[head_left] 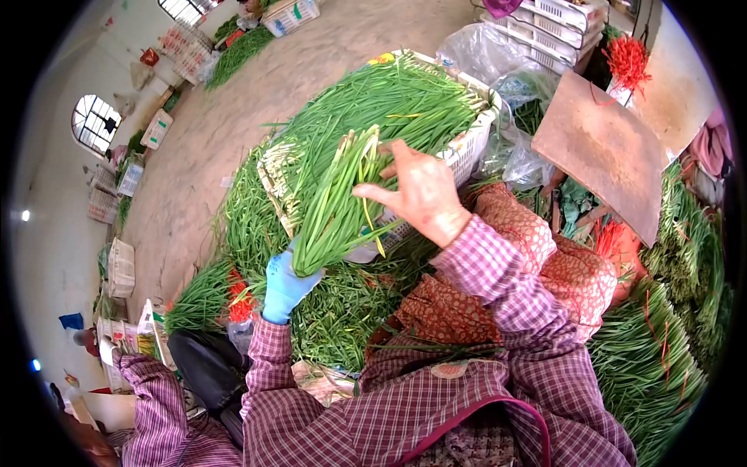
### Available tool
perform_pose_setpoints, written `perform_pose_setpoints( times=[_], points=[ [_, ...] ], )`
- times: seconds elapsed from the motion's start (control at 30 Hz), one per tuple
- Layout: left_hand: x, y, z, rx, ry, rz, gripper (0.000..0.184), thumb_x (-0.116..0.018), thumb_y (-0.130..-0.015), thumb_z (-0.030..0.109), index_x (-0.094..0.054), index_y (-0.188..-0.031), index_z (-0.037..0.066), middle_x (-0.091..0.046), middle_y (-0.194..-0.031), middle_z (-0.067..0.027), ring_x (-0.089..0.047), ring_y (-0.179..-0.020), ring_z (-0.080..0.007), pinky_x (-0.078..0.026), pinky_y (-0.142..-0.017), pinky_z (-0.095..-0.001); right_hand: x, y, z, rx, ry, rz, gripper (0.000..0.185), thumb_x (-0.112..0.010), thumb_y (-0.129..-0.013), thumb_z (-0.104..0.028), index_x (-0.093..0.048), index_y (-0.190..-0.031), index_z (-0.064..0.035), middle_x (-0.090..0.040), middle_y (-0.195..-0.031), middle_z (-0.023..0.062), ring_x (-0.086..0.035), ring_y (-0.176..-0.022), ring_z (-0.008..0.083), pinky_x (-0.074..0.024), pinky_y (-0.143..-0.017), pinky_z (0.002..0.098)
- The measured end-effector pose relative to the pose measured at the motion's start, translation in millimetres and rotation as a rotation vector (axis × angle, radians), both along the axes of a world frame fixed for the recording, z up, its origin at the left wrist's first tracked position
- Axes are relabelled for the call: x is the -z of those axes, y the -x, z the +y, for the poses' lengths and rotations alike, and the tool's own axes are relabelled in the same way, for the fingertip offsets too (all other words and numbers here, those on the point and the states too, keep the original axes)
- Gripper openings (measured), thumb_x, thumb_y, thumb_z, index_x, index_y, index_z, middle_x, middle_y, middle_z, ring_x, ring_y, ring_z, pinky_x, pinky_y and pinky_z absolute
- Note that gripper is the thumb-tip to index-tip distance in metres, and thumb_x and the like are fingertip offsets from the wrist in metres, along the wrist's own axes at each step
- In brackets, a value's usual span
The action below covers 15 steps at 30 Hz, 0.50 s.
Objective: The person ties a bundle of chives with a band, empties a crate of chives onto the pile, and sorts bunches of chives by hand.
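A bunch of garlic chives (331, 214), its pale stem ends pointing up and away, is gripped near its leafy end by my left hand (289, 284) in a blue glove. My bare right hand (420, 187) is at the bunch's right side, thumb and fingers apart, the fingertips close to the pale stems. A yellowed leaf (369, 214) hangs along that side, near my thumb; whether the thumb touches it I cannot tell. Behind the bunch, a white plastic crate (473, 140) is heaped with more garlic chives (373, 105), their stem ends turned outward.
Loose green leaves (342, 311) lie around the crate. Red ties (240, 296) are at the left, with another red bundle (626, 62) at upper right. A brown board (599, 148) leans near stacked white crates (545, 31). Tied chives (646, 373) lie right. A co-worker's sleeve (159, 397) is at lower left.
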<state>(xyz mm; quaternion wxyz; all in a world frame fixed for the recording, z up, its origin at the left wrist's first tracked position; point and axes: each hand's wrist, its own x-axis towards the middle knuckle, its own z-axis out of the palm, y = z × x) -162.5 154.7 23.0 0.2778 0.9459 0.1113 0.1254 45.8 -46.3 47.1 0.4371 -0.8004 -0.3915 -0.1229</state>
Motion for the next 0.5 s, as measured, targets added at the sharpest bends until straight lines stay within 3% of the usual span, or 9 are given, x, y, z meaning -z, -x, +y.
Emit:
perform_pose_setpoints(
  times=[0.03,0.1,0.2,0.33,0.43,0.5],
  points=[
    [4,1,2,0.002,-0.001,0.002,0.059,-0.076,-0.066,0.012,-0.054,-0.120,0.003,-0.068,-0.088,-0.0139,-0.068,-0.078,-0.0287,-0.053,-0.068,-0.0337,5,1,11,0.034,0.023,-0.002,0.065,-0.071,-0.071,-0.055,-0.050,-0.098,0.0009,-0.063,-0.066,0.0135,-0.065,-0.063,0.0306,-0.0516,-0.056,0.0411],
    [9,2,4,-0.033,-0.231,-0.098,0.066,-0.076,-0.065,0.013,-0.052,-0.126,0.006,-0.068,-0.090,-0.0138,-0.068,-0.077,-0.0288,-0.053,-0.067,-0.0342,9,1,15,0.015,0.011,0.089,0.038,-0.070,-0.078,-0.032,-0.059,-0.096,-0.0001,-0.068,-0.070,0.0110,-0.065,-0.064,0.0316,-0.0520,-0.060,0.0386],
    [7,1,3,-0.071,-0.201,-0.090,0.070,-0.076,-0.065,0.012,-0.051,-0.130,0.010,-0.068,-0.092,-0.0133,-0.067,-0.076,-0.0284,-0.053,-0.066,-0.0345,10,-2,13,0.001,-0.074,0.108,0.028,-0.068,-0.076,-0.024,-0.058,-0.088,0.0002,-0.063,-0.071,0.0179,-0.064,-0.066,0.0338,-0.0515,-0.062,0.0432],
    [1,0,7,-0.071,-0.271,-0.101,0.073,-0.077,-0.064,0.012,-0.051,-0.132,0.016,-0.068,-0.090,-0.0120,-0.067,-0.072,-0.0270,-0.053,-0.063,-0.0340,-5,-14,-8,0.035,-0.160,0.065,0.007,-0.061,-0.075,-0.011,-0.063,-0.076,-0.0038,-0.065,-0.076,0.0144,-0.064,-0.070,0.0313,-0.0521,-0.067,0.0399],
    [-12,3,9,-0.119,-0.456,-0.065,0.081,-0.077,-0.060,0.009,-0.048,-0.135,0.016,-0.068,-0.092,-0.0108,-0.066,-0.074,-0.0255,-0.053,-0.067,-0.0317,-22,-22,-37,0.141,-0.176,0.003,0.008,-0.062,-0.077,-0.010,-0.066,-0.079,-0.0037,-0.066,-0.078,0.0143,-0.065,-0.069,0.0289,-0.0525,-0.066,0.0379],
    [-17,7,18,-0.156,-0.619,-0.062,0.089,-0.076,-0.055,0.005,-0.047,-0.136,0.025,-0.068,-0.092,-0.0099,-0.065,-0.072,-0.0255,-0.053,-0.065,-0.0316,-2,-51,-53,0.244,-0.109,-0.012,0.011,-0.065,-0.079,-0.015,-0.067,-0.082,-0.0041,-0.066,-0.079,0.0144,-0.065,-0.070,0.0280,-0.0525,-0.065,0.0373]
  ],
)
